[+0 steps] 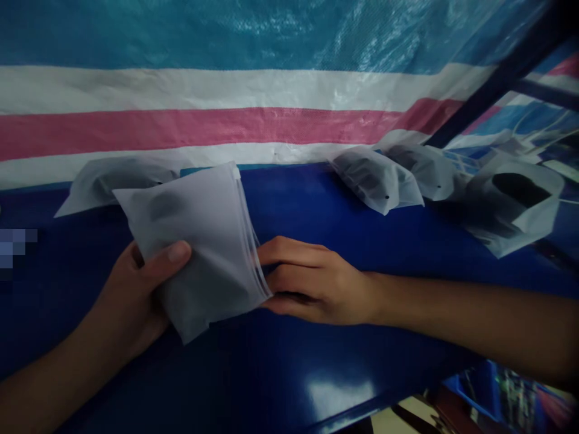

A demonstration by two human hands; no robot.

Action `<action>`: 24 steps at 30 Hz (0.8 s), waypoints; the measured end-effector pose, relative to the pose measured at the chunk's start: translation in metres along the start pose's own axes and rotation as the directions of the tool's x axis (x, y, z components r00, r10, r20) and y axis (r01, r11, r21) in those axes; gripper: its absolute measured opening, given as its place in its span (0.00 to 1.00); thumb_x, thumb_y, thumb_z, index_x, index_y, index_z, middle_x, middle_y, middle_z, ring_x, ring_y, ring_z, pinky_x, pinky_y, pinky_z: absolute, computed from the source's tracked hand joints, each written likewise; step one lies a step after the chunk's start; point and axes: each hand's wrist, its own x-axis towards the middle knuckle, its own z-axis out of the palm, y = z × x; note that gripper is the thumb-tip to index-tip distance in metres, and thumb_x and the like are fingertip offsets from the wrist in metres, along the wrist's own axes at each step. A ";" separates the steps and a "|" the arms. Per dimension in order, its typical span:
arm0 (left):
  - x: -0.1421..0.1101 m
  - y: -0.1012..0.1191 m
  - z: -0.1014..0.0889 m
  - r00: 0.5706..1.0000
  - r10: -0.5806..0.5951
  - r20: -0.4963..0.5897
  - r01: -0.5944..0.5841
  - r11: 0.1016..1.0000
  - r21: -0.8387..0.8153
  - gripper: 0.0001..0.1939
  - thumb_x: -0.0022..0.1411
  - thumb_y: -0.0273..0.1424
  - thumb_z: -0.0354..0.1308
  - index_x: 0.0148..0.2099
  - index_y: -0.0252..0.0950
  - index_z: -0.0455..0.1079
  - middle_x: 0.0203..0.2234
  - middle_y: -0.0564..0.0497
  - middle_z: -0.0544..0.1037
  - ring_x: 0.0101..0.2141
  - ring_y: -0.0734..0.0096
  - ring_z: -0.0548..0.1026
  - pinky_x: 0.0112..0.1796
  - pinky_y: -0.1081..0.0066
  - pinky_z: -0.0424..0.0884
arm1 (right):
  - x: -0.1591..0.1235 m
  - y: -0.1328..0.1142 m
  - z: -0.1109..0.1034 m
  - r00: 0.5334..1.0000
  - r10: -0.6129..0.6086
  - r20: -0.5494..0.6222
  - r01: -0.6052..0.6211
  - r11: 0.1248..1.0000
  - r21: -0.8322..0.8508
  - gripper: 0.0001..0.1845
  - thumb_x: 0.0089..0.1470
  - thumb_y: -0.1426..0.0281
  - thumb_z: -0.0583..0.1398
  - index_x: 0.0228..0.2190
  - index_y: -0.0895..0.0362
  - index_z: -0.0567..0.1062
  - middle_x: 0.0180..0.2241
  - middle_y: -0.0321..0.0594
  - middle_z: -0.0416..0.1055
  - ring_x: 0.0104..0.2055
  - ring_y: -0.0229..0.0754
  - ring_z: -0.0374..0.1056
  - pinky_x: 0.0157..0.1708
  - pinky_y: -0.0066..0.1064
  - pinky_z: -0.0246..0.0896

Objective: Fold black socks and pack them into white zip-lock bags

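Note:
A frosted zip bag [203,241] with something dark inside is held up over the blue table [289,205]. My left hand [140,289] grips its left side, thumb across the front and the other fingers hidden behind. At the zip edge on the right, my right hand [312,280] has its bent fingers against the opening. The fingertips are hidden by the bag, so I cannot tell whether they pinch the edge or reach inside. A white slider [236,173] shows at the top of the zip.
Behind the held bag lies another filled frosted bag [113,181]. Two more bags [373,178] [423,169] rest at the back right, near an open-mouthed bag [515,202]. A striped tarp [271,90] hangs behind. A blue bin [479,386] sits below the table's right edge.

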 end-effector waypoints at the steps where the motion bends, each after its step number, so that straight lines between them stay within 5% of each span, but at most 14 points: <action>1: -0.001 0.000 0.001 0.999 -0.022 -0.032 0.022 1.000 0.000 0.49 0.42 0.53 0.88 0.64 0.46 0.77 0.55 0.42 0.88 0.51 0.38 0.90 0.40 0.58 0.92 | -0.001 0.000 0.000 1.000 -0.008 -0.003 0.008 1.000 0.026 0.05 0.77 0.69 0.65 0.45 0.59 0.78 0.54 0.55 0.82 0.61 0.47 0.79 0.64 0.43 0.78; 7: -0.007 0.001 0.005 1.000 -0.003 0.021 0.002 0.998 0.066 0.44 0.37 0.47 0.90 0.56 0.45 0.81 0.45 0.43 0.91 0.43 0.39 0.91 0.35 0.58 0.91 | -0.003 0.002 -0.001 0.991 -0.010 0.132 -0.008 0.991 0.133 0.08 0.78 0.77 0.57 0.47 0.57 0.76 0.44 0.45 0.83 0.62 0.46 0.76 0.62 0.40 0.78; 14: -0.001 0.001 0.000 1.000 -0.008 0.015 0.007 0.999 0.052 0.40 0.45 0.49 0.87 0.58 0.43 0.81 0.48 0.42 0.90 0.44 0.40 0.91 0.37 0.57 0.91 | 0.002 -0.003 0.005 0.997 -0.063 0.040 0.061 0.996 0.062 0.06 0.75 0.70 0.67 0.46 0.62 0.80 0.43 0.48 0.85 0.57 0.46 0.81 0.65 0.40 0.78; 21: -0.011 0.006 0.006 0.997 0.043 0.058 -0.048 0.995 0.087 0.32 0.54 0.47 0.83 0.57 0.42 0.82 0.48 0.43 0.90 0.46 0.42 0.91 0.36 0.64 0.90 | 0.005 0.000 0.002 0.969 -0.046 0.243 0.006 0.986 0.165 0.10 0.78 0.70 0.61 0.39 0.58 0.77 0.34 0.41 0.79 0.44 0.43 0.76 0.51 0.36 0.79; 24: -0.015 0.009 0.009 0.999 0.001 0.044 -0.005 0.996 0.087 0.30 0.55 0.47 0.81 0.57 0.42 0.82 0.47 0.44 0.90 0.46 0.42 0.91 0.34 0.65 0.89 | 0.005 0.001 0.003 0.989 -0.048 0.139 0.014 0.972 0.233 0.07 0.75 0.71 0.66 0.40 0.59 0.78 0.36 0.43 0.81 0.46 0.43 0.79 0.54 0.35 0.79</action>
